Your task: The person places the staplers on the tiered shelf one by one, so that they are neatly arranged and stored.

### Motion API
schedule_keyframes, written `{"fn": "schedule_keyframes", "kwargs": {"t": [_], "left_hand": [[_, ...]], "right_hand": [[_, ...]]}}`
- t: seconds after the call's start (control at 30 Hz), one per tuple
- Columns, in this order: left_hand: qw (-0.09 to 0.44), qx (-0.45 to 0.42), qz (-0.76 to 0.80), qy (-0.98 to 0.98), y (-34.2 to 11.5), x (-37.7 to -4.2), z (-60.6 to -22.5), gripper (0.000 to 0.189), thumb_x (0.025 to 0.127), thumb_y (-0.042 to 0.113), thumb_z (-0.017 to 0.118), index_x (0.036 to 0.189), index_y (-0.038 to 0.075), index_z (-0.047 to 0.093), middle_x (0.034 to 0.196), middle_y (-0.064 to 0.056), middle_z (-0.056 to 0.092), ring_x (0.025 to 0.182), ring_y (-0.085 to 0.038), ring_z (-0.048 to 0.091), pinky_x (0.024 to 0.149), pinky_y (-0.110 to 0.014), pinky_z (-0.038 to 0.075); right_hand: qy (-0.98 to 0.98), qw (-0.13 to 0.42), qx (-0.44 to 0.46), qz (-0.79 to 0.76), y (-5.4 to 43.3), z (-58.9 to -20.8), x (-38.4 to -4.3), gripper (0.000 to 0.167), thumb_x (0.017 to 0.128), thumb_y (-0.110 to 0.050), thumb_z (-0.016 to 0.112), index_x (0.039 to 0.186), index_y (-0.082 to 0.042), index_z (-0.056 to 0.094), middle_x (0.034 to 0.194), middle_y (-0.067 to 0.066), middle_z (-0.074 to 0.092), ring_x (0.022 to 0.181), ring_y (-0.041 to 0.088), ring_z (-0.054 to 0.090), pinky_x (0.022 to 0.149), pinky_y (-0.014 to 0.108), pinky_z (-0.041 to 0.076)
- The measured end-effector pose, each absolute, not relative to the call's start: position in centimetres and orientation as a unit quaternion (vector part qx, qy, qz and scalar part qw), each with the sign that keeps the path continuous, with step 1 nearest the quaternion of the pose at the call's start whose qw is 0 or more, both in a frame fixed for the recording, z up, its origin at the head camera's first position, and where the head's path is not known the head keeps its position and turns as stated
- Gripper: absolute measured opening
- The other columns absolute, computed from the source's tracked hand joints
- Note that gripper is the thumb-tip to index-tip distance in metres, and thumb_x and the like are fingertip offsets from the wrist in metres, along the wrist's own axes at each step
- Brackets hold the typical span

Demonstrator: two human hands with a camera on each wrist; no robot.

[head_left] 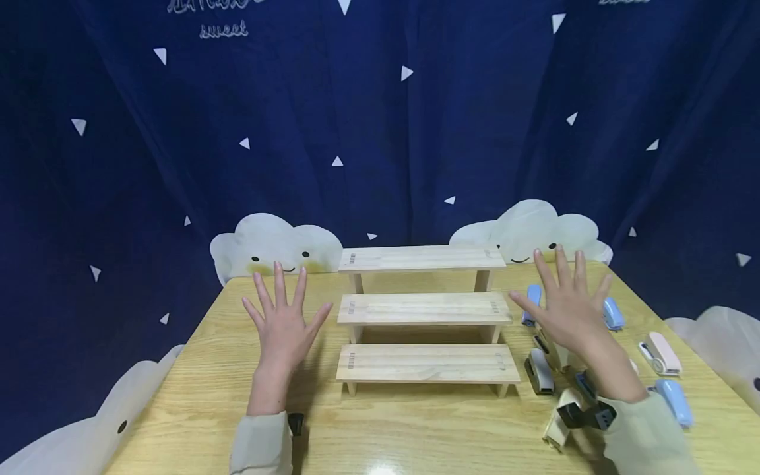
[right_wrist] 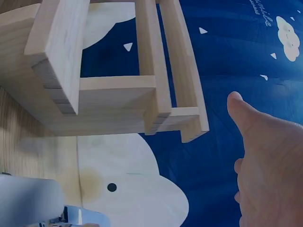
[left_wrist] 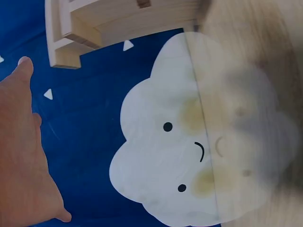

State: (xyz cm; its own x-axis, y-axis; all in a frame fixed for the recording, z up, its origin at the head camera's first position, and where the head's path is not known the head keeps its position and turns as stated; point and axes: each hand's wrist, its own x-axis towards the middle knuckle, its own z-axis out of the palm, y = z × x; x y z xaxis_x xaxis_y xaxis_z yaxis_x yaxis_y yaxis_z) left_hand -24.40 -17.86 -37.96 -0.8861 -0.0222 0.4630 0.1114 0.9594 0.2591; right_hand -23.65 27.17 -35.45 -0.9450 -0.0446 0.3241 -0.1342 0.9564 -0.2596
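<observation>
My left hand [head_left: 284,330] is held up over the left side of the table, fingers spread and nothing in it. On the other side my right hand [head_left: 570,310] is raised likewise, fingers apart and empty, above a group of staplers. Between the hands stands a three-tier wooden rack [head_left: 424,309] with bare shelves. Among the staplers are a white-topped one [head_left: 540,371], a pink one [head_left: 663,353], a light blue one [head_left: 674,401] at the right front and a cream one [head_left: 558,422]. My right hand and forearm partly hide others behind them.
Another blue stapler [head_left: 533,303] stands right of the rack. The wooden table [head_left: 196,396] reaches back to a dark blue curtain [head_left: 380,132] printed with white triangles and clouds. A black wrist mount [head_left: 588,417] sits at my right cuff.
</observation>
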Motion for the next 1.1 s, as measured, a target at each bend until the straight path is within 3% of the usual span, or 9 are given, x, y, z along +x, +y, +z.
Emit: {"fn": "schedule_keyframes", "kwargs": {"t": [0.4, 0.57, 0.7, 0.97, 1.1], "left_hand": [[0.214, -0.062, -0.218, -0.950, -18.1, -22.9, -36.7, 0.088, 0.091, 0.058, 0.057, 0.159, 0.027, 0.010, 0.166, -0.002, -0.016, 0.149, -0.038, -0.025, 0.116, -0.074, -0.005], [0.166, -0.104, -0.287, -0.938, -18.3, -22.3, -37.1, 0.101, 0.088, 0.050, 0.068, 0.159, 0.026, 0.001, 0.167, 0.001, -0.012, 0.153, -0.033, -0.014, 0.121, -0.068, 0.006], [0.120, -0.127, -0.335, -0.926, -18.7, -21.9, -37.7, 0.110, 0.082, 0.047, 0.076, 0.158, 0.027, -0.001, 0.167, 0.003, -0.006, 0.155, -0.031, -0.003, 0.122, -0.064, 0.015], [0.035, -0.152, -0.354, -0.922, -19.3, -21.6, -39.3, 0.111, 0.077, 0.048, 0.080, 0.159, 0.024, 0.009, 0.166, -0.008, 0.014, 0.150, -0.039, 0.019, 0.119, -0.062, 0.026], [0.002, -0.156, -0.358, -0.921, -19.4, -21.7, -40.0, 0.110, 0.076, 0.048, 0.081, 0.158, 0.022, 0.013, 0.165, -0.010, 0.019, 0.149, -0.040, 0.023, 0.118, -0.062, 0.029]], "right_hand": [[-0.970, 0.191, 0.078, 0.127, 29.1, -34.8, -21.9, 0.095, 0.091, -0.062, 0.052, 0.159, -0.022, -0.001, 0.166, 0.011, -0.011, 0.149, 0.037, -0.025, 0.108, 0.079, -0.018], [-0.966, 0.190, 0.120, 0.132, 30.6, -35.1, -21.2, 0.099, 0.089, -0.056, 0.062, 0.159, -0.021, 0.001, 0.167, 0.009, -0.008, 0.150, 0.033, -0.025, 0.112, 0.071, -0.023], [-0.959, 0.194, 0.157, 0.132, 32.0, -35.9, -20.9, 0.104, 0.084, -0.049, 0.071, 0.159, -0.021, 0.006, 0.167, 0.013, 0.001, 0.152, 0.035, -0.019, 0.117, 0.068, -0.019], [-0.953, 0.163, 0.210, 0.145, 34.4, -38.3, -21.0, 0.104, 0.078, -0.034, 0.081, 0.158, -0.015, 0.017, 0.165, 0.017, 0.014, 0.155, 0.032, -0.006, 0.123, 0.061, -0.011], [-0.954, 0.136, 0.222, 0.151, 34.9, -38.9, -21.2, 0.105, 0.075, -0.030, 0.084, 0.157, -0.014, 0.021, 0.162, 0.019, 0.022, 0.155, 0.033, 0.001, 0.121, 0.069, 0.000]]}}
